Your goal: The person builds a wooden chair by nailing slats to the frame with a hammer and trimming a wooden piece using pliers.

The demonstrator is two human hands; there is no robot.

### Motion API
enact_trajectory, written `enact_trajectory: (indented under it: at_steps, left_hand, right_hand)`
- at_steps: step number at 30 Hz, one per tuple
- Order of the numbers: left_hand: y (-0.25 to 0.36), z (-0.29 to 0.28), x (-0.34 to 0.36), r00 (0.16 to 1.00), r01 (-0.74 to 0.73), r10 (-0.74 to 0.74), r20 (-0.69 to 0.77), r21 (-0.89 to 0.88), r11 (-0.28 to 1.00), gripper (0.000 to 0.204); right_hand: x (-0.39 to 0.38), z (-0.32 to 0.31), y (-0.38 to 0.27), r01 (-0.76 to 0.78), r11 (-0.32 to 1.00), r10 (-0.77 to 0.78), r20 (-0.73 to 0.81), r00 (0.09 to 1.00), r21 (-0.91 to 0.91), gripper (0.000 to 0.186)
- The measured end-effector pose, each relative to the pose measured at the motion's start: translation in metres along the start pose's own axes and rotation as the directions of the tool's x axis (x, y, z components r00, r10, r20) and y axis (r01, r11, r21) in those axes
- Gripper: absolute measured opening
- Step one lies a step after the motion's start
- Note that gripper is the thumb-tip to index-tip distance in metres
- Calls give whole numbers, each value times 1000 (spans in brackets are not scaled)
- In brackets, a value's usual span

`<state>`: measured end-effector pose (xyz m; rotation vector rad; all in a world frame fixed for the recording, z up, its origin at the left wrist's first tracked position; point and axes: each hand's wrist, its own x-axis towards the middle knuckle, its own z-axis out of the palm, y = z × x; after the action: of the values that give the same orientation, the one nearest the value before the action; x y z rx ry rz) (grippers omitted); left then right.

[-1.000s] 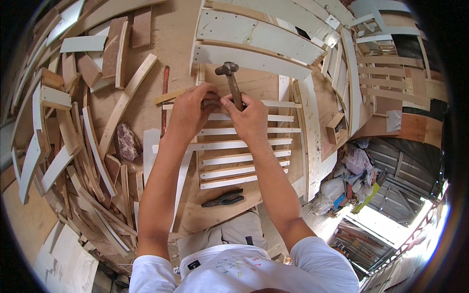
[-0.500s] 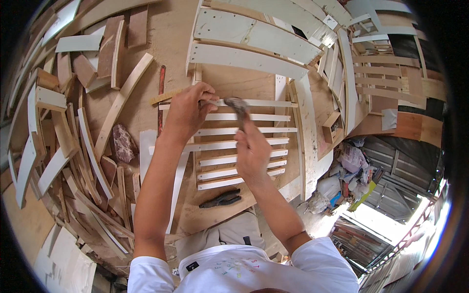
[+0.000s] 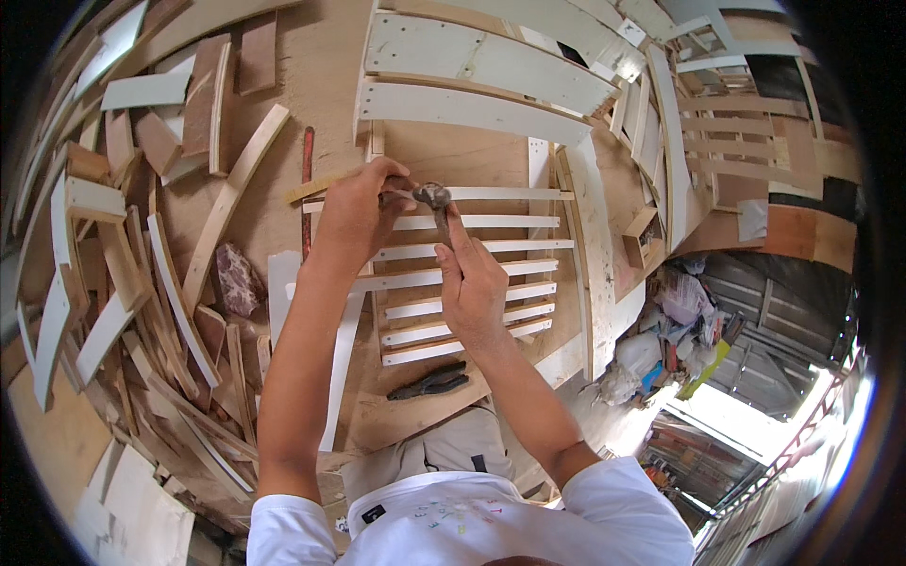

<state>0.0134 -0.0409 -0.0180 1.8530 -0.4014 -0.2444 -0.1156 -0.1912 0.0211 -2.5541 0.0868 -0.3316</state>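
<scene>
My left hand [image 3: 357,212] is closed at the top white slat [image 3: 500,193] of several slats laid crosswise on wooden rails; what its fingertips pinch is too small to make out. My right hand [image 3: 472,292] grips a hammer by its handle, its forefinger along it, with the metal head [image 3: 432,196] right beside my left fingers. A yellowish strip [image 3: 304,189] and a red bar [image 3: 308,141] lie left of my left hand. Black pliers [image 3: 425,383] rest below the slats, near the bench's front edge [image 3: 406,434].
Loose wooden offcuts [image 3: 193,292] crowd the left, beside a marbled reddish lump [image 3: 241,281]. A large white slatted panel [image 3: 481,57] spans the back. More wooden frames [image 3: 736,151] stand at the right, above a heap of bags [image 3: 675,311] and scraps.
My right hand has moved down, and the hammer head has dropped from above to beside my left fingers, after a blurred movement. My left hand has shifted slightly left in view.
</scene>
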Motion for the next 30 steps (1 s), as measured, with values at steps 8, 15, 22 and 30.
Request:
enact_trajectory:
  at_steps: [8, 15, 22, 30]
  left_hand:
    - [-9, 7, -5, 1000, 16, -16, 0, -36, 999, 35]
    - [-10, 4, -2, 999, -45, 44, -24, -48, 998, 36]
    - [-18, 3, -2, 997, -75, 77, 28, -38, 996, 38]
    - [-9, -1, -6, 986, -167, 167, 18, 25, 986, 36]
  right_hand:
    - [-4, 2, 2, 4, 999, -6, -62, 998, -34, 52]
    - [2, -2, 5, 79, 997, -79, -26, 997, 19, 52]
    - [13, -33, 22, 106, 982, -113, 38, 993, 157, 52]
    - [40, -47, 55, 432, 900, -431, 292, 854, 63, 66]
